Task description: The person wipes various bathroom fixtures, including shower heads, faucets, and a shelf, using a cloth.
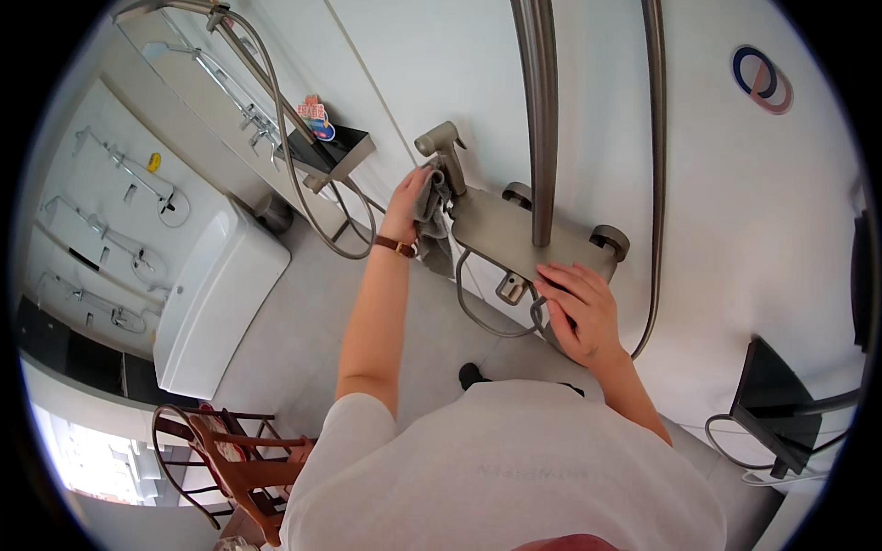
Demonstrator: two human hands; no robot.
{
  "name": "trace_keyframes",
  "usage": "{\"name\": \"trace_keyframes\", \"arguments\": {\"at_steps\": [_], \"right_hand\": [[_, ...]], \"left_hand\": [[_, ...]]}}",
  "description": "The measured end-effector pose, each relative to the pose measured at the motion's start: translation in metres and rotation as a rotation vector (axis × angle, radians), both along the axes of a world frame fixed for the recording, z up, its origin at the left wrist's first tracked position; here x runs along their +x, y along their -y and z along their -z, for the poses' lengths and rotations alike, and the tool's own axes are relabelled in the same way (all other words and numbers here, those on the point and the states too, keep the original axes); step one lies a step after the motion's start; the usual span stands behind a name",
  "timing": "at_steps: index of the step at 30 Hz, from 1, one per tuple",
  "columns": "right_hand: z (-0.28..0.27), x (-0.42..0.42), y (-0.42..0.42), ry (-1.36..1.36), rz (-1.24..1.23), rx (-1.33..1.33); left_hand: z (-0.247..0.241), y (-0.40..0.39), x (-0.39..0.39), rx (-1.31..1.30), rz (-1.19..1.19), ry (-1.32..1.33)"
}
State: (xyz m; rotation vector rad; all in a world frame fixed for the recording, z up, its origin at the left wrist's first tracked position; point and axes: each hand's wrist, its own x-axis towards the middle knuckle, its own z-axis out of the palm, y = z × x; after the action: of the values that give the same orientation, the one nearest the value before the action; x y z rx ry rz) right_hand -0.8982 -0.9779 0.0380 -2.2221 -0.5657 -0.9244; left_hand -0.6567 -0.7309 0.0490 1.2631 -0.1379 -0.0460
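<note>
My left hand (403, 206), with a brown-strapped watch on its wrist, holds a grey cloth (435, 237). The cloth lies against the handle of a small hand sprayer (438, 141) at the left end of a brushed-metal shower shelf (493, 220). A thick riser pipe (541, 124) stands up from this shelf, and round knobs (610, 241) sit along its wall side. My right hand (584, 310) rests on the front edge near the right end, fingers slightly spread, gripping nothing that I can see. Below the edge hang a spout (512, 288) and a looped hose (475, 324).
Another shower set with a dark shelf (331, 151) and a looping hose is mounted farther left. A white bathtub (227, 296) stands beyond the grey floor, below several wall-mounted showers. Wooden chairs (241, 454) are at lower left. A black shower shelf (775, 406) juts out at right.
</note>
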Motion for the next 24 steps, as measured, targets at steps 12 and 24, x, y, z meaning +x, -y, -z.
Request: {"name": "trace_keyframes", "arguments": {"at_steps": [12,24], "right_hand": [[-0.002,0.001,0.004,0.013,-0.015,-0.003],[0.003,0.003,0.003,0.018,-0.004,0.025]], "left_hand": [[-0.070,0.027,-0.047,1.391,-0.429,1.566],[-0.037,0.044,-0.068,1.088,0.067,0.982]]}}
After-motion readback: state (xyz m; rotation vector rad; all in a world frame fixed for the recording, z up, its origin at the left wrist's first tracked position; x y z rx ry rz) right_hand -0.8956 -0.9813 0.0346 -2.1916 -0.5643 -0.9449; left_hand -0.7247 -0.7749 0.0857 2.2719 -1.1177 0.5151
